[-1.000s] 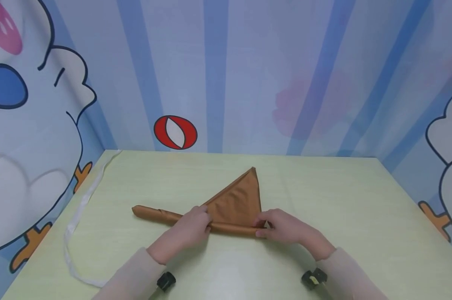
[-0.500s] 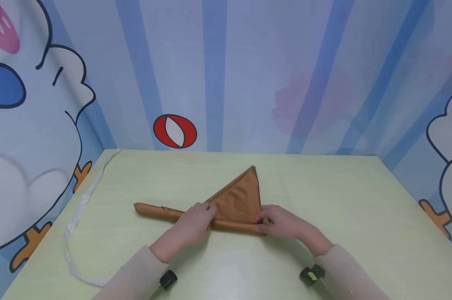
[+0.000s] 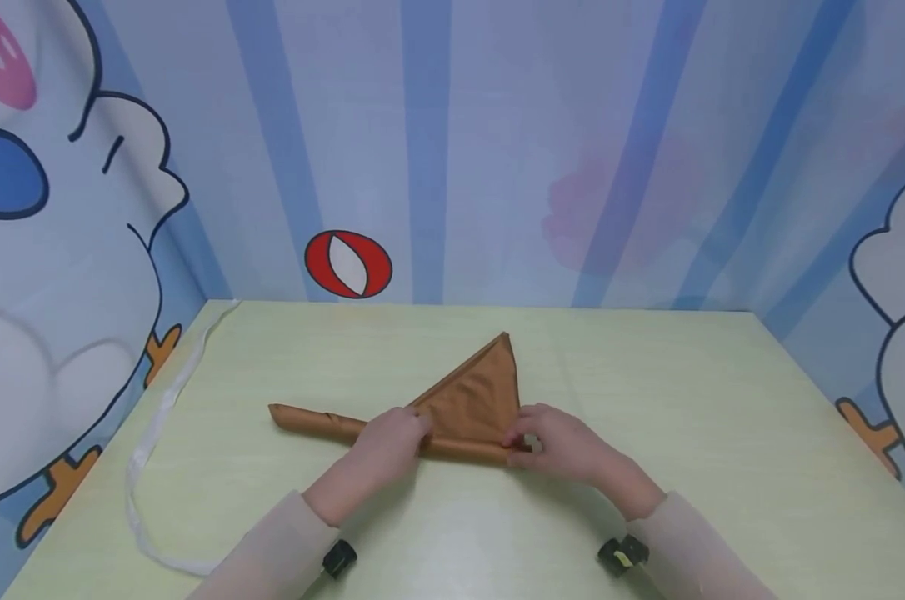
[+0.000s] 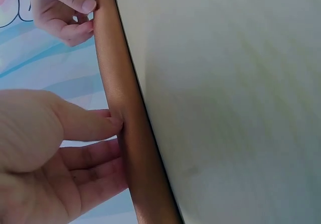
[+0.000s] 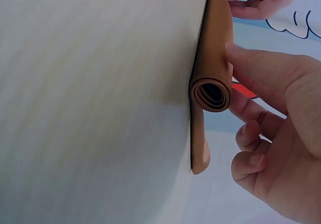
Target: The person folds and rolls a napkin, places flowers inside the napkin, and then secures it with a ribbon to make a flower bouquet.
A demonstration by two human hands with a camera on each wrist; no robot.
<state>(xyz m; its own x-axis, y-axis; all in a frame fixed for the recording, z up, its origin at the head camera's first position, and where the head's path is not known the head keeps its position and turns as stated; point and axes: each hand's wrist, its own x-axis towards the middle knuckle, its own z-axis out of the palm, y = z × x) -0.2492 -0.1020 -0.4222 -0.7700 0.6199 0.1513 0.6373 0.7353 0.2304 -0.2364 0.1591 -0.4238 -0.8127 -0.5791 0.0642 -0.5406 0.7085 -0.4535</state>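
Observation:
A brown cloth [image 3: 471, 408] lies on the table, part flat triangle and part rolled into a tube along its near edge. Its left end sticks out as a thin rolled tail [image 3: 310, 421]. My left hand [image 3: 388, 442] holds the roll near its middle; in the left wrist view the thumb presses the tube [image 4: 131, 118] with the fingers beside it. At the right end, my right hand [image 3: 561, 442] pinches the roll between thumb and fingers. The right wrist view shows the tube's open spiral end [image 5: 211, 94] beside the right-hand fingers.
A white strap [image 3: 148, 450] curves along the left of the pale green table [image 3: 685, 400]. A blue striped backdrop [image 3: 482, 150] with cartoon figures stands behind and at both sides. Small black devices [image 3: 623, 554] sit at both wrists.
The rolled edge has crept slightly away from me toward the triangle's tip. Both hands have moved a little forward with it, the left one also slightly right.

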